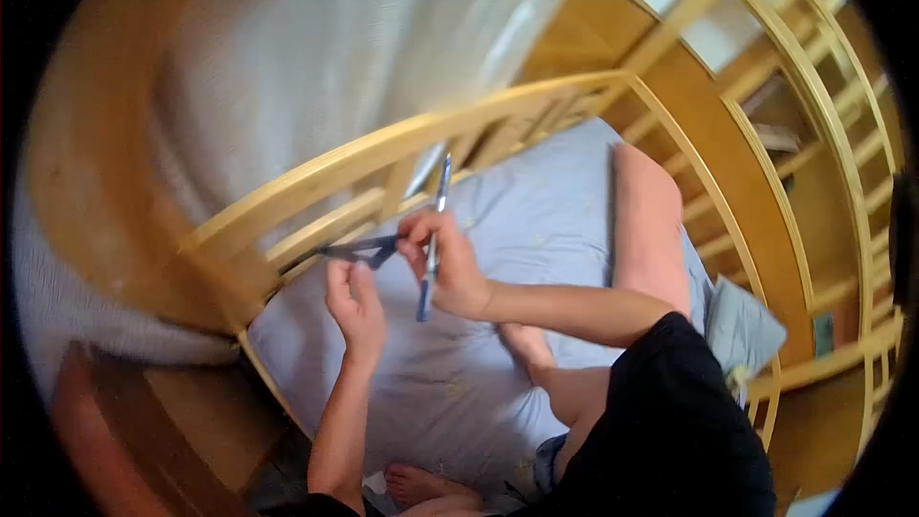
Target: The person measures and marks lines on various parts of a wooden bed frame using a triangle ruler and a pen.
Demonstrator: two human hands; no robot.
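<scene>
Blue and silver, the stick [441, 197] rises near-upright in my right hand [444, 263], my fingers closed around it. A dark strip [359, 253] spans the gap between that hand's fingertips and my left hand [356, 306], whose fingertips meet it; I cannot tell whether they pinch it. Both things hang above the pale sheet [536, 211], near the wooden rail [383, 143]. A pink roll [649, 220] lies on the far right.

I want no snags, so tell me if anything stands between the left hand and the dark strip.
Nothing visible does: the left hand is right at the dark strip. The pen-like stick in the right hand lies off to the side.
</scene>
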